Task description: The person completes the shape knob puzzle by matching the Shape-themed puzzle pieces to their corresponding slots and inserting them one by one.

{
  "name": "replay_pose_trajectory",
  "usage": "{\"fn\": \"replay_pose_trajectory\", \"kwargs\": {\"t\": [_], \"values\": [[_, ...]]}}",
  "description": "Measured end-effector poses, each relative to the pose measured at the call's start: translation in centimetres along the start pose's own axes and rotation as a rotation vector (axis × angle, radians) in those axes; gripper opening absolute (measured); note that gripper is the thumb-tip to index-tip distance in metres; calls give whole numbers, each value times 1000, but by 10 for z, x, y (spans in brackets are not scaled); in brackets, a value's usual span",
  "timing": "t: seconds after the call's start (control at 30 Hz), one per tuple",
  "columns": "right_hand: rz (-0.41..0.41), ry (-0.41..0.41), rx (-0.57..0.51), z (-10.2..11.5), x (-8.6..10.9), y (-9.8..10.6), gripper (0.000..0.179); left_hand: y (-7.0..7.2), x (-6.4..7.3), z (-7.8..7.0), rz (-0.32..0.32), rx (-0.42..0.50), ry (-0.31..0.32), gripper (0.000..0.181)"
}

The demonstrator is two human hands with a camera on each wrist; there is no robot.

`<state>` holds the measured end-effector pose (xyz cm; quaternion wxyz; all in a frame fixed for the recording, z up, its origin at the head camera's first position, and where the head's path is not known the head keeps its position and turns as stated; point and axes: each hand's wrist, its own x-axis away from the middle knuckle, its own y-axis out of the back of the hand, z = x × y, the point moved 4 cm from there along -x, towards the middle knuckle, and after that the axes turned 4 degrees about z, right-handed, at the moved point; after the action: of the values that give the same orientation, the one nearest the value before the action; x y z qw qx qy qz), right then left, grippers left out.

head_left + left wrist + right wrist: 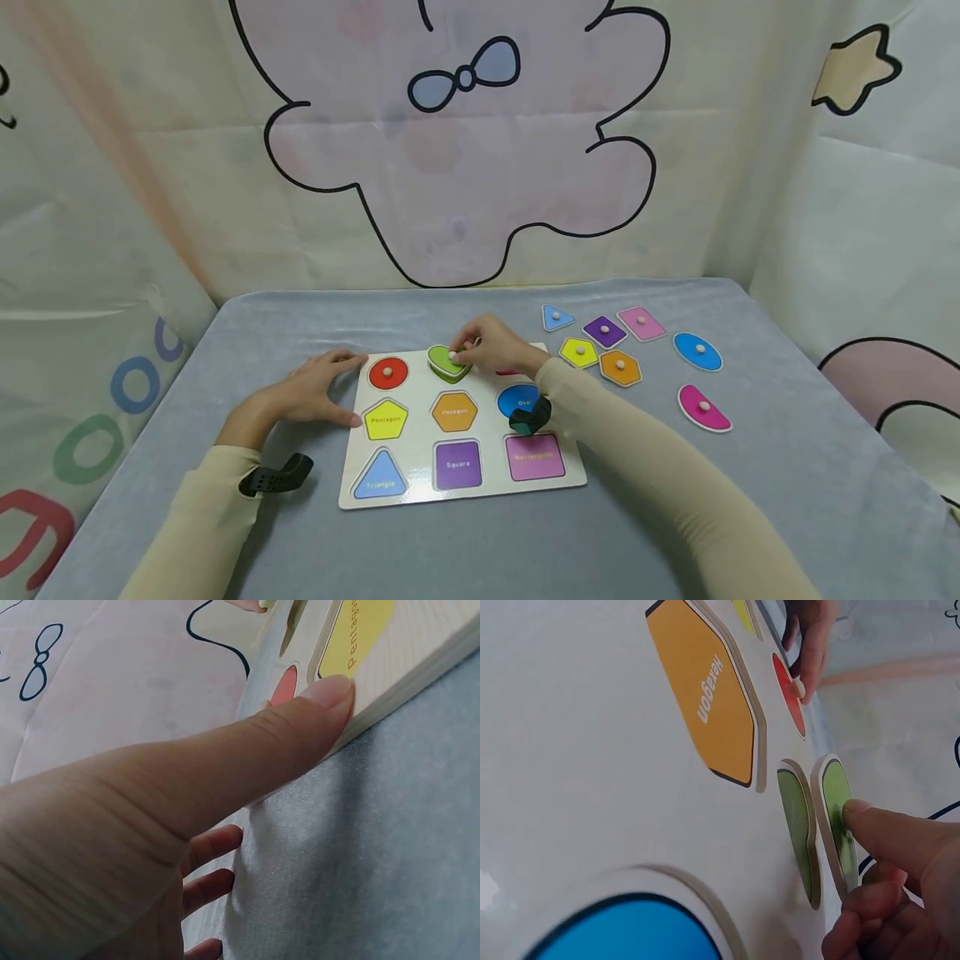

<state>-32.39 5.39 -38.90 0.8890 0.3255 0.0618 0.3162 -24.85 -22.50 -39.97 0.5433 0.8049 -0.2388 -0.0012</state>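
Note:
My right hand (pixel 491 344) pinches a green heart puzzle piece (pixel 442 360) near the top middle of the white shape board (pixel 420 492). In the right wrist view the heart piece is held just off the board, in front of the green heart recess (pixel 796 825), with a narrow gap between. Its knob is partly covered by the fingers. My left hand (pixel 303 392) is at the board's left edge with fingers spread. The left thumb (pixel 300 720) touches the edge beside the pentagon recess (pixel 386 419). A red circle piece (pixel 388 373) with a knob sits in the top left spot.
Right of the board lie several knobbed pieces: a blue triangle (pixel 557 317), purple square (pixel 604 332), pink rectangle (pixel 642 324), yellow pentagon (pixel 578 352), orange hexagon (pixel 620 367), blue oval (pixel 697 352) and pink semicircle (pixel 704 408). A grey cloth (pixel 450 550) covers the table.

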Motion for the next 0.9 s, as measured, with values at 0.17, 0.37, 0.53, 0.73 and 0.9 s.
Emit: {"fn": "replay_pose_trajectory", "kwargs": {"t": [0.17, 0.37, 0.53, 0.73, 0.9], "values": [[-2, 8, -12, 0, -3, -1, 15, 1, 3, 0, -11, 2, -5, 104], [-8, -17, -21, -5, 0, -3, 14, -1, 1, 1, -10, -1, -6, 105], [-18, -16, -10, -5, -1, -4, 13, 1, 1, -1, -1, -2, -5, 105], [-20, -19, -21, -4, 1, -4, 14, 3, 1, -2, -6, -3, -11, 103], [-2, -11, -28, -5, 0, -6, 13, 1, 1, -2, 8, 3, 8, 104]]}}
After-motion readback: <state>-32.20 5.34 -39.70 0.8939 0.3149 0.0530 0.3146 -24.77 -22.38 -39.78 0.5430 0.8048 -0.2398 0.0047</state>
